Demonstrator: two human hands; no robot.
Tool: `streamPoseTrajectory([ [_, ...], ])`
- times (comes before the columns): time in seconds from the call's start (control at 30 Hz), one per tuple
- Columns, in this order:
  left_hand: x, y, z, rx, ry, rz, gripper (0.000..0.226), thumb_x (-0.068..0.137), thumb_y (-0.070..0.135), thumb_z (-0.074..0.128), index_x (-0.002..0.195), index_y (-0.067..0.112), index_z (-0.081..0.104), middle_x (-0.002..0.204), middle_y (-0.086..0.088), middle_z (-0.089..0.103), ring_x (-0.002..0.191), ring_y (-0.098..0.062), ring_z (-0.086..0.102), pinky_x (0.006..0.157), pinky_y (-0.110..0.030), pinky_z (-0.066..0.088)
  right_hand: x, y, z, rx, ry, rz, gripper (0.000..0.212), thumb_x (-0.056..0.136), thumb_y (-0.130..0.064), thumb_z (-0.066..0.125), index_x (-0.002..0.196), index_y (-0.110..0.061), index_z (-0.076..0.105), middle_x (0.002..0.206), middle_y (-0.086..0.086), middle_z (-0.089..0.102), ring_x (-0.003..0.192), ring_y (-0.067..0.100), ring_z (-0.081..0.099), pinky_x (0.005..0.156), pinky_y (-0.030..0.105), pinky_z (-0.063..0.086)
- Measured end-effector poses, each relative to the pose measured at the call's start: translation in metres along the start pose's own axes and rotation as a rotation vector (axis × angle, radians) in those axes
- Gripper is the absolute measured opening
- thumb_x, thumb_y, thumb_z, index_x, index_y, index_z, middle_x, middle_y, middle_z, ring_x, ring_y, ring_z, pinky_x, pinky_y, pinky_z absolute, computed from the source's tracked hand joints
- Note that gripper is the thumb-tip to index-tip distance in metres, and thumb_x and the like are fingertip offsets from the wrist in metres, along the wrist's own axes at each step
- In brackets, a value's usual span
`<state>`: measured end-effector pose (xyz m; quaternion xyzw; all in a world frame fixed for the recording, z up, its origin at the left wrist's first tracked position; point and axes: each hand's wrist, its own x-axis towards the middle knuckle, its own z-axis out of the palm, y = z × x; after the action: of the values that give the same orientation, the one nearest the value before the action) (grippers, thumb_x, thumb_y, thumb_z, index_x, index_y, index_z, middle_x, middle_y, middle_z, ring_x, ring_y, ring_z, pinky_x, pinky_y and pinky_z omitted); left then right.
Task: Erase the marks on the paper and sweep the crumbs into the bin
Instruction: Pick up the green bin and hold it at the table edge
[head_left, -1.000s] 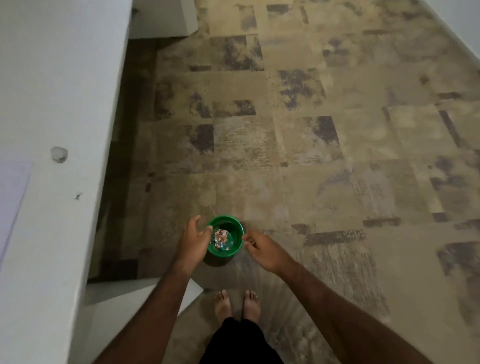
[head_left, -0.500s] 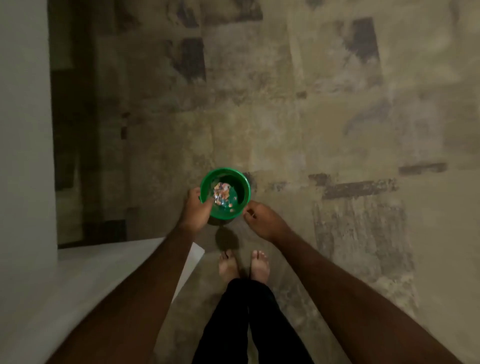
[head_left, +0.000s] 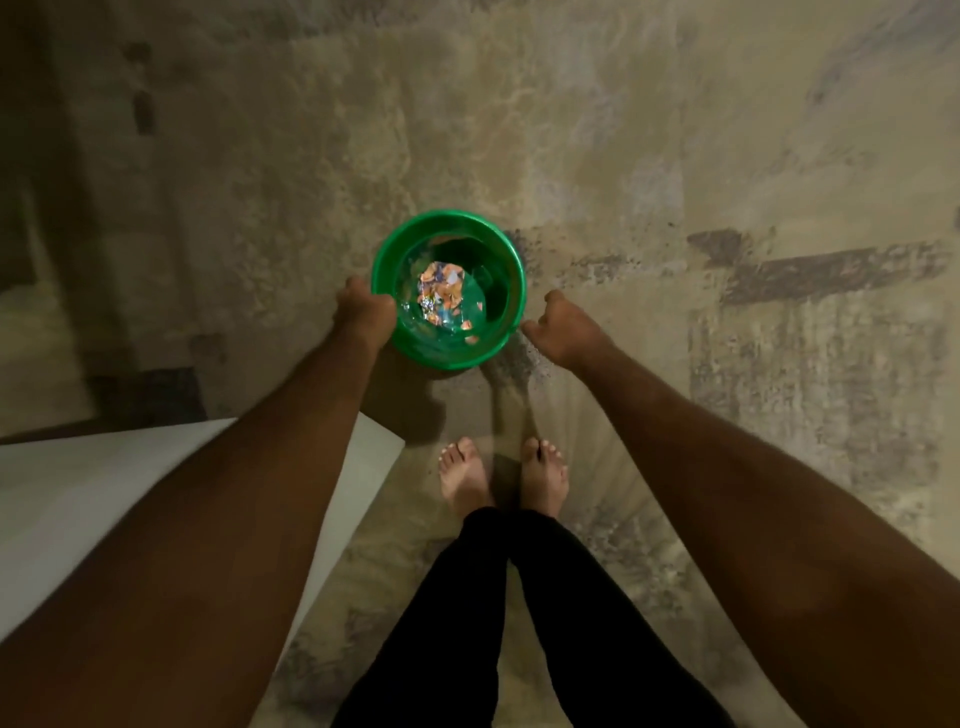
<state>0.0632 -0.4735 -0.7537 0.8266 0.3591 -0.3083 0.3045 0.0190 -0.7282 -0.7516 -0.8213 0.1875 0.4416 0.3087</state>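
A round green bin (head_left: 511, 291) hangs just above the patterned floor in front of my feet. Coloured paper scraps (head_left: 441, 299) lie at its bottom. My left hand (head_left: 363, 317) grips the bin's left rim, fingers curled over the edge. Beside the bin's lower right rim is my right hand (head_left: 563, 330), loosely curled with its fingertips at or just off the rim; I cannot tell if they touch. The paper with marks is out of view.
A white table corner (head_left: 374, 457) juts in at the lower left, under my left forearm. My bare feet (head_left: 501, 478) stand on the beige and grey floor (head_left: 727, 182) just behind the bin. A dark gap lies along the left.
The view has tilted down and closed in on the bin. My left hand has closed on the rim and the bin has come up nearer to me; the table top has left view.
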Motion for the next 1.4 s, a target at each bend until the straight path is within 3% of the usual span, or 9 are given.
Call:
streamPoseTrajectory([
  [0.2, 0.013, -0.013, 0.023, -0.098, 0.014, -0.006, 0.043, 0.094, 0.004, 0.054, 0.136, 0.009, 0.053, 0.127, -0.015, 0.063, 0.115, -0.032, 0.061, 0.088, -0.036, 0.051, 0.029, -0.007, 0.018, 0.272, -0.016, -0.001, 0.039, 0.11, -0.028, 0.06, 0.137, -0.005, 0.042, 0.117, 0.016, 0.065, 0.093, 0.034, 0.077, 0.079, 0.057, 0.066],
  [0.57, -0.07, 0.02, -0.021, -0.218, 0.081, 0.079, 0.038, 0.089, -0.007, 0.049, 0.12, 0.01, 0.064, 0.107, -0.01, 0.067, 0.096, -0.024, 0.061, 0.075, -0.029, 0.046, -0.039, -0.015, -0.041, 0.283, 0.092, -0.051, 0.02, 0.109, -0.023, 0.059, 0.117, -0.014, 0.043, 0.112, 0.016, 0.07, 0.093, 0.031, 0.075, 0.079, 0.057, 0.065],
  [0.77, -0.149, 0.065, -0.062, -0.243, 0.068, 0.141, 0.03, 0.091, -0.004, 0.054, 0.117, 0.006, 0.064, 0.107, -0.01, 0.066, 0.096, -0.024, 0.06, 0.079, -0.03, 0.043, -0.115, -0.042, -0.101, 0.335, 0.163, -0.105, 0.031, 0.104, -0.023, 0.069, 0.117, -0.011, 0.043, 0.1, 0.009, 0.066, 0.072, 0.026, 0.075, 0.048, 0.033, 0.06],
  [0.87, -0.198, 0.099, -0.101, -0.327, 0.054, 0.189, 0.029, 0.092, 0.0, 0.06, 0.117, 0.014, 0.065, 0.107, -0.002, 0.067, 0.097, -0.021, 0.063, 0.079, -0.029, 0.047, -0.166, -0.064, -0.141, 0.376, 0.224, -0.168, 0.03, 0.103, -0.016, 0.068, 0.119, -0.014, 0.042, 0.105, 0.007, 0.065, 0.076, 0.027, 0.076, 0.052, 0.036, 0.064],
  [1.0, -0.253, 0.131, -0.154, -0.392, 0.071, 0.262, 0.041, 0.093, -0.003, 0.057, 0.123, 0.022, 0.067, 0.104, 0.007, 0.069, 0.098, -0.018, 0.067, 0.076, -0.025, 0.05, -0.237, -0.092, -0.183, 0.393, 0.315, -0.239, 0.025, 0.101, -0.01, 0.061, 0.119, -0.019, 0.045, 0.101, 0.001, 0.066, 0.084, 0.029, 0.076, 0.067, 0.056, 0.066],
  [1.1, -0.291, 0.15, -0.194, -0.425, 0.072, 0.314, 0.041, 0.094, -0.002, 0.058, 0.115, 0.032, 0.07, 0.098, 0.009, 0.073, 0.092, -0.016, 0.071, 0.073, -0.03, 0.057, -0.29, -0.116, -0.21, 0.442, 0.335, -0.278, 0.031, 0.099, -0.007, 0.059, 0.122, -0.025, 0.048, 0.105, -0.002, 0.066, 0.089, 0.029, 0.076, 0.069, 0.056, 0.067],
  [1.17, -0.322, 0.161, -0.218, -0.439, 0.077, 0.338, 0.039, 0.096, -0.002, 0.056, 0.112, 0.032, 0.07, 0.098, 0.006, 0.074, 0.089, -0.015, 0.071, 0.074, -0.034, 0.058, -0.328, -0.131, -0.227, 0.479, 0.355, -0.3, 0.035, 0.099, -0.007, 0.06, 0.129, -0.023, 0.052, 0.108, -0.005, 0.066, 0.096, 0.026, 0.075, 0.077, 0.052, 0.066],
  [1.27, -0.369, 0.178, -0.252, -0.42, 0.119, 0.419, 0.038, 0.098, -0.005, 0.05, 0.116, 0.023, 0.068, 0.09, 0.011, 0.067, 0.081, -0.004, 0.064, 0.064, -0.019, 0.049, -0.38, -0.152, -0.252, 0.496, 0.416, -0.335, 0.037, 0.101, -0.009, 0.062, 0.137, -0.015, 0.057, 0.115, -0.002, 0.066, 0.103, 0.019, 0.069, 0.083, 0.036, 0.059],
  [1.4, -0.412, 0.183, -0.285, -0.343, 0.159, 0.455, 0.04, 0.092, -0.003, 0.057, 0.089, 0.035, 0.068, 0.086, 0.009, 0.071, 0.086, -0.02, 0.069, 0.073, -0.034, 0.056, -0.432, -0.167, -0.265, 0.542, 0.449, -0.309, 0.031, 0.101, -0.009, 0.06, 0.131, -0.017, 0.06, 0.113, 0.002, 0.069, 0.096, 0.018, 0.068, 0.065, 0.026, 0.056],
])
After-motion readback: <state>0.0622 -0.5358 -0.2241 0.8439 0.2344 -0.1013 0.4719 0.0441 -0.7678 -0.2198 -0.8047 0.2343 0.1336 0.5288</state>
